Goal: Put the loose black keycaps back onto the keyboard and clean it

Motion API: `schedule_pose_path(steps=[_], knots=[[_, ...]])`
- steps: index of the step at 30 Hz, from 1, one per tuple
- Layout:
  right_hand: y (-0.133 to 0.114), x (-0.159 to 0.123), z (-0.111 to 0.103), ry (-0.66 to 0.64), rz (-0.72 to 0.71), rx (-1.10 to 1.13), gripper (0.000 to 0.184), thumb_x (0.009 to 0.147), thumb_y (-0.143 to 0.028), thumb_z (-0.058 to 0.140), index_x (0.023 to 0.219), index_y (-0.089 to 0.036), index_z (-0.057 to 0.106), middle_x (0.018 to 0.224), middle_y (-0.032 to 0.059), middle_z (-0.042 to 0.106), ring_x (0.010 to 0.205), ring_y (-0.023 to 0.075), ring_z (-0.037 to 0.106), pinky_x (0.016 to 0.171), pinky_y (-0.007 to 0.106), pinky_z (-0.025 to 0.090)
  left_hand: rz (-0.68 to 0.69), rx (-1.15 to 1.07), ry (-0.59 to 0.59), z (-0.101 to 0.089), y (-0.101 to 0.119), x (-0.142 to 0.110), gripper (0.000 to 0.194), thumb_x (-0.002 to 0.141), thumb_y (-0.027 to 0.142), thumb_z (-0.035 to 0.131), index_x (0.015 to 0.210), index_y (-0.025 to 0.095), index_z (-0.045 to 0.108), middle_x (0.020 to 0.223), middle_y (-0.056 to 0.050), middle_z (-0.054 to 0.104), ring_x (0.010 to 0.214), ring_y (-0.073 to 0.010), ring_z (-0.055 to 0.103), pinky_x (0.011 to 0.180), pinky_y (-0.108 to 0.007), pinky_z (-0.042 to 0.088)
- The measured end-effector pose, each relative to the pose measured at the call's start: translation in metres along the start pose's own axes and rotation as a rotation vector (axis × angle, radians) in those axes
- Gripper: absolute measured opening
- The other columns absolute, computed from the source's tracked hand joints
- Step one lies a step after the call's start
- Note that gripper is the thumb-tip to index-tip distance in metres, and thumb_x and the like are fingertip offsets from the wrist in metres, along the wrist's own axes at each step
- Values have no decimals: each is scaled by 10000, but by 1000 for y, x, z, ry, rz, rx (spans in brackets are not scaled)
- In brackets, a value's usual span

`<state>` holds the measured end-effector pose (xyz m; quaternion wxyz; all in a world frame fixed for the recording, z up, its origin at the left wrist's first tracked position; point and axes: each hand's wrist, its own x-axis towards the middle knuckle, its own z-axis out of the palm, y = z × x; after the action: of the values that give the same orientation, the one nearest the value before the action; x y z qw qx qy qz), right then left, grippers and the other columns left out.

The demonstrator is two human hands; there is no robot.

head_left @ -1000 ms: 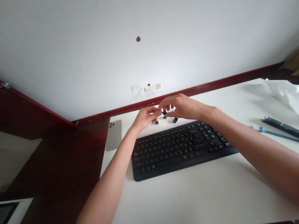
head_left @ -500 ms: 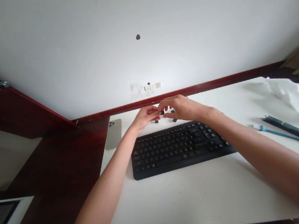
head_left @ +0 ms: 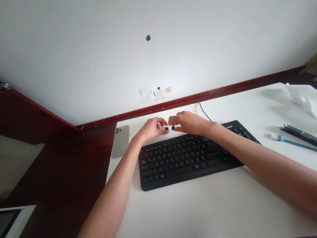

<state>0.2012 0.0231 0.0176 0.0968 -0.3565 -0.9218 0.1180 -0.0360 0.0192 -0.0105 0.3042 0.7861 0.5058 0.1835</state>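
Note:
My left hand is over the white table just behind the black keyboard. Its thumb and fingers are apart, and a small black keycap lies on the table at their tips. Facing it, my right hand has curled fingers, with a second black keycap between thumb and fingertips. Another dark piece shows partly beneath the right fingers. In the keyboard's middle right, several key places look bare of caps. My right forearm covers part of the keyboard's right end.
A phone lies face down at the table's left edge. To the right are a blue brush, a dark pen-like tool and crumpled white sheeting. A black cable runs behind the keyboard toward the wall.
My hands have moved apart and down toward the table. The keycap that was pinched between them is now at my right fingertips, and my left fingers have opened beside another keycap.

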Motion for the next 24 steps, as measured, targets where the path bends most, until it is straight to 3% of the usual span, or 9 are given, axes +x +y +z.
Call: schedule_pose_path(steps=[5, 9, 24], knots=[[-3, 2, 7, -28, 7, -23, 288, 910, -120, 679, 1176, -209, 743, 1064, 81, 793, 983, 265, 727, 838, 349, 518, 17, 58, 11, 4, 5, 1, 171, 775, 319, 811, 908, 216, 777, 889, -28, 714, 775, -184, 623, 695, -312, 452], [-6, 2, 7, -32, 16, 8, 213, 926, -142, 690, 1109, -209, 776, 1073, 73, 807, 1027, 269, 734, 881, 353, 531, 26, 52, 17, 7, 6, 0, 208, 754, 357, 846, 897, 217, 791, 851, -23, 708, 755, -182, 607, 684, -314, 431], [-3, 4, 15, 18, 20, 124, 191, 919, -150, 697, 1080, -227, 764, 1004, 43, 815, 921, 224, 755, 813, 310, 542, 2, 33, 56, 16, 10, -4, 161, 749, 350, 838, 848, 233, 787, 818, -6, 742, 743, -175, 608, 669, -304, 404]])
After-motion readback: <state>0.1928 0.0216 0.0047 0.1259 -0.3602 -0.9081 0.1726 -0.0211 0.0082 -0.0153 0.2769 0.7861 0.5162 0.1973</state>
